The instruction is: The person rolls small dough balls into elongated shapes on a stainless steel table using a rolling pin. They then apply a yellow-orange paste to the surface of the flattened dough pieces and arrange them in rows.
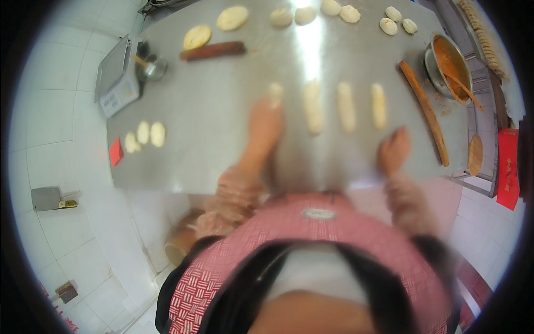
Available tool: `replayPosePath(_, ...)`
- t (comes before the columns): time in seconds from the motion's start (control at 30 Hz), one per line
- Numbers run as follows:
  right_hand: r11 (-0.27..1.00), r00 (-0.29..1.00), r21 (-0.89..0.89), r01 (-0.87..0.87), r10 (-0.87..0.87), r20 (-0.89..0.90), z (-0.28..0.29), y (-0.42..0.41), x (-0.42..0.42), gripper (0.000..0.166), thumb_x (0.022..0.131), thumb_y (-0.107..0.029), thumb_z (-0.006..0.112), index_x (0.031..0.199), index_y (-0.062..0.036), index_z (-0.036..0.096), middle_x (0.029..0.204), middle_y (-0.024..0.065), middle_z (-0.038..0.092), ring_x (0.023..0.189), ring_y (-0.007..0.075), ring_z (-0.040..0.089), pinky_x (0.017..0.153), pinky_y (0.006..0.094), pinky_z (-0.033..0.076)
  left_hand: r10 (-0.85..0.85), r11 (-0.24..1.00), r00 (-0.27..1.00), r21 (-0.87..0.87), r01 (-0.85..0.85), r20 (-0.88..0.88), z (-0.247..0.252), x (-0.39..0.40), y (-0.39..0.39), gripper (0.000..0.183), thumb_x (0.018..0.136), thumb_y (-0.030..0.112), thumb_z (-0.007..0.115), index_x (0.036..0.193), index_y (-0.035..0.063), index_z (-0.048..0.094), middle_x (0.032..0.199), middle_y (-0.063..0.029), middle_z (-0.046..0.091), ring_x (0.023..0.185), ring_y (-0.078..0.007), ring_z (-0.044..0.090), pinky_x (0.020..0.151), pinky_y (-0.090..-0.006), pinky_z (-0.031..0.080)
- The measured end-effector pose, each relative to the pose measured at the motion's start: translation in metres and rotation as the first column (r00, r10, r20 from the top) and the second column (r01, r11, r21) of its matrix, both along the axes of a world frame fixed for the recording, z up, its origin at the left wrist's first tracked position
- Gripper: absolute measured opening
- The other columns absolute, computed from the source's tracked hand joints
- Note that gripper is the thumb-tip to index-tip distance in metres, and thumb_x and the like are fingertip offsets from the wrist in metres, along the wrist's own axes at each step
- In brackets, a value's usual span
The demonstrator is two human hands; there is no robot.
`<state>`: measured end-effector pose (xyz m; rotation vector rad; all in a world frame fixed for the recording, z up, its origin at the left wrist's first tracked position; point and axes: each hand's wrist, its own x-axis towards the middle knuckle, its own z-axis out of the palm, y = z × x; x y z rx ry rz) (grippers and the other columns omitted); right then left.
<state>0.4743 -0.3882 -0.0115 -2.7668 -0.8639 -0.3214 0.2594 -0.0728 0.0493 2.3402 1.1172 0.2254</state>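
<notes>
On a metal worktop my left hand touches the near part of a pale dough roll; blur hides whether the fingers grip it. To its right three more dough rolls lie side by side: a thick one, a second and a thinner one. My right hand is near the table's front edge, just below the thinnest roll and apart from it. Its fingers are blurred too. A wooden rolling pin lies further right.
Far right stands a metal bowl of orange-brown paste with a spoon. Dough balls and flat dough rounds lie at the back, beside a dark red rolling pin. At left are a scale, a small metal pot and small dough pieces.
</notes>
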Motion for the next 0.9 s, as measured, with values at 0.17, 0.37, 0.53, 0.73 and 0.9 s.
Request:
replayPosePath(0.17, 0.999, 0.998, 0.029, -0.018, 0.016, 0.064, -0.002, 0.000, 0.001, 0.049, 0.081, -0.019, 0.053, 0.124, 0.0022, 0.041, 0.134, 0.0165, 0.038, 0.124, 0.0336, 0.034, 0.103, 0.0441, 0.025, -0.315, 0.901, 0.948, 0.296, 0.316, -0.054, -0.018, 0.013, 0.007, 0.051, 0.089, 0.027, 0.046, 0.131, -0.0005, 0.037, 0.140, -0.0193, 0.030, 0.131, -0.0378, 0.023, 0.105, -0.0500, 0.021)
replayPosePath(0.37, 0.993, 0.996, 0.088, -0.080, 0.082, -0.017, -0.002, 0.020, 0.006, 0.048, 0.080, -0.012, 0.052, 0.122, 0.0068, 0.042, 0.128, 0.0263, 0.042, 0.121, 0.0394, 0.038, 0.102, 0.0452, 0.028, -0.088, 0.996, 0.973, 0.053, 0.078, 0.212, -0.024, 0.027, -0.004, 0.050, 0.089, 0.022, 0.045, 0.137, 0.0105, 0.035, 0.146, -0.0170, 0.020, 0.136, -0.0372, 0.008, 0.107, -0.0540, 0.006)
replayPosePath(0.53, 0.998, 0.998, 0.028, -0.059, 0.060, -0.027, -0.001, -0.006, -0.007, 0.047, 0.085, -0.015, 0.048, 0.125, 0.0077, 0.041, 0.131, 0.0261, 0.039, 0.121, 0.0397, 0.037, 0.103, 0.0443, 0.029, 0.237, 0.909, 0.898, 0.241, -0.339, 0.370, -0.012, -0.089, 0.084, 0.048, 0.088, 0.019, 0.045, 0.135, 0.0101, 0.037, 0.146, -0.0185, 0.020, 0.136, -0.0374, 0.010, 0.107, -0.0546, 0.007)
replayPosePath(0.73, 0.992, 0.993, -0.069, -0.104, 0.107, 0.040, 0.001, -0.001, -0.004, 0.045, 0.087, -0.019, 0.046, 0.124, 0.0070, 0.041, 0.133, 0.0248, 0.037, 0.122, 0.0386, 0.037, 0.103, 0.0448, 0.028, 0.709, 0.562, 0.705, 0.589, -0.580, 0.019, -0.042, -0.266, 0.223, 0.053, 0.083, 0.028, 0.052, 0.129, 0.0053, 0.041, 0.135, -0.0203, 0.036, 0.127, -0.0406, 0.028, 0.102, -0.0530, 0.024)
replayPosePath(0.9, 0.991, 0.990, -0.060, -0.116, 0.120, 0.071, -0.013, -0.012, 0.008, 0.046, 0.088, -0.021, 0.045, 0.124, 0.0069, 0.041, 0.133, 0.0248, 0.038, 0.122, 0.0384, 0.037, 0.102, 0.0452, 0.028, 0.735, 0.666, 0.674, 0.260, -0.699, -0.073, -0.049, -0.225, 0.168, 0.058, 0.080, 0.032, 0.053, 0.130, 0.0061, 0.039, 0.134, -0.0186, 0.037, 0.127, -0.0406, 0.026, 0.101, -0.0555, 0.023)
